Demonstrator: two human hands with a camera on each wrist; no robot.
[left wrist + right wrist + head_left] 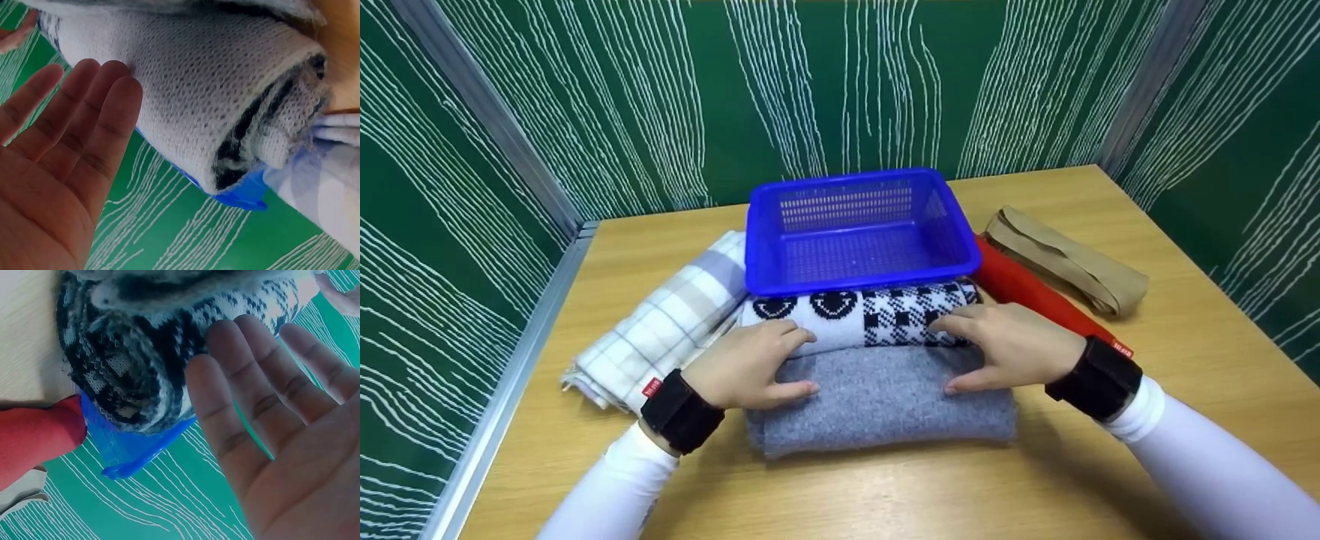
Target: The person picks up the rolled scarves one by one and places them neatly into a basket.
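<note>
In the head view my left hand [757, 364] and right hand [1009, 345] are spread over the two ends of a rolled black-and-white knitted scarf [915, 315] and a folded grey fuzzy cloth [877, 416]. The grey cloth lies along the near side of the scarf roll. Both wrist views show straight fingers [115, 118] close beside the knitted roll [121, 365], nothing gripped. Each thumb points inward over the grey cloth. Smiley shapes mark the roll's left part, a houndstooth check its right.
Right behind the scarf stands a blue plastic basket [862, 285]. A white plaid cloth [660, 330] lies at the left; a red roll [1035, 292] and a tan folded cloth [1069, 262] lie at the right. Green panels [870, 90] enclose the wooden table [885, 495].
</note>
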